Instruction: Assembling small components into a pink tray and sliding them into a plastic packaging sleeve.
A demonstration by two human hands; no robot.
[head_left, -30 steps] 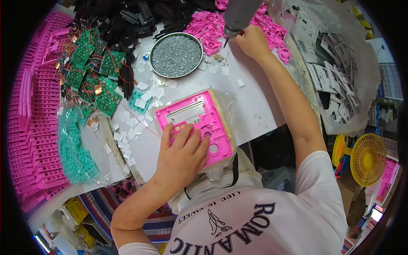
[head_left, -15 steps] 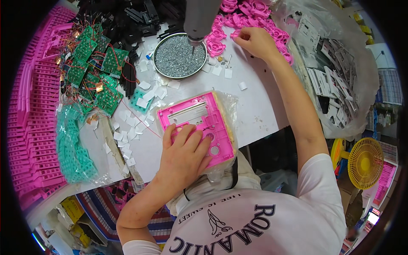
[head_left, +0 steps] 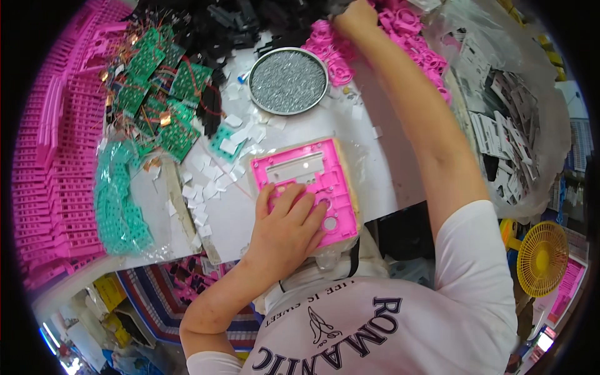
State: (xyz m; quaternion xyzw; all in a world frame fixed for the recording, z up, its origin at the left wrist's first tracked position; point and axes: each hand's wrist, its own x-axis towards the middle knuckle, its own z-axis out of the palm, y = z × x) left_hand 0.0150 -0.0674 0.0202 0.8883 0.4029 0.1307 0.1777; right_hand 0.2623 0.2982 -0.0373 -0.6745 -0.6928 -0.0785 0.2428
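A pink plastic housing (head_left: pixel 339 187) lies on a padded block wrapped in clear plastic at the table's near edge. My left hand (head_left: pixel 286 219) rests over its left part, with fingers bent onto it and holding it down. At the top edge, my right hand (head_left: pixel 357 22) is closed on a dark grey electric screwdriver (head_left: pixel 339 5), mostly cut off by the frame. Pink ring-shaped parts (head_left: pixel 325 47) are heaped beside and below that hand. A round metal dish (head_left: pixel 287 81) full of small screws stands left of my right forearm.
Green circuit boards (head_left: pixel 150 81) with wires pile up at the left. Teal perforated sheets (head_left: pixel 119 203) lie in front of them, small white pieces (head_left: pixel 203 187) scattered alongside. Pink panels (head_left: pixel 56 156) are stacked far left. A plastic bag of grey-white parts (head_left: pixel 506 137) and a yellow fan (head_left: pixel 542 258) are at the right.
My right hand has moved up and away from the pink ring parts. The screwdriver that hung over the dish has shifted to the top edge. My left hand stays on the housing.
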